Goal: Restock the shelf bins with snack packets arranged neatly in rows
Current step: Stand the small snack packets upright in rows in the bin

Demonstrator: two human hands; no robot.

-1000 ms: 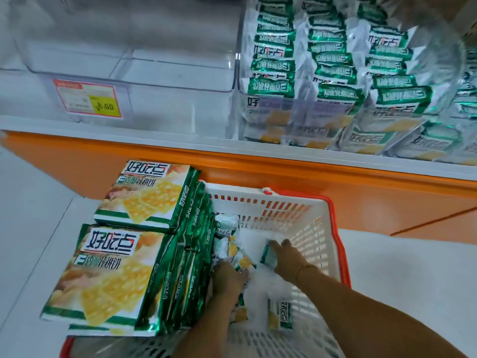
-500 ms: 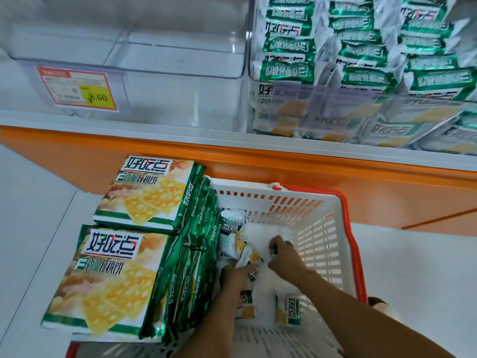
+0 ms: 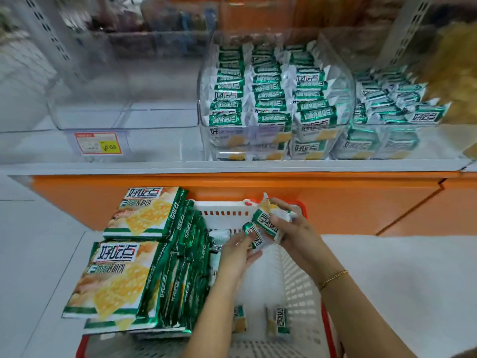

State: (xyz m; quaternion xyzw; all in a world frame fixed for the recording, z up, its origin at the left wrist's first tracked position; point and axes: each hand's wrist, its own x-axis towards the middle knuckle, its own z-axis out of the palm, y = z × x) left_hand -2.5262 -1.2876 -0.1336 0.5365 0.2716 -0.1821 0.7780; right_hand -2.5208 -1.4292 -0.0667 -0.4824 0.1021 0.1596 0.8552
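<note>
**While Both Hands Hold Packets, Blur Hides the Count**

While the right hand wraps its grip round bunched snack packets above the white basket, the left hand pinches their lower end; forearms cover part of the basket floor.

Shelf runs across the far side; basket sits below and before it. On the shelf, three bins side by side:
- left bin, price tag on its front wall
- middle bin, rowed packets inside
- right bin, just beside it

In the basket:
- large packs stacked along the left wall
- loose packets near the near edge

Left hand and right hand hold small packets over the basket's far right corner.
</note>
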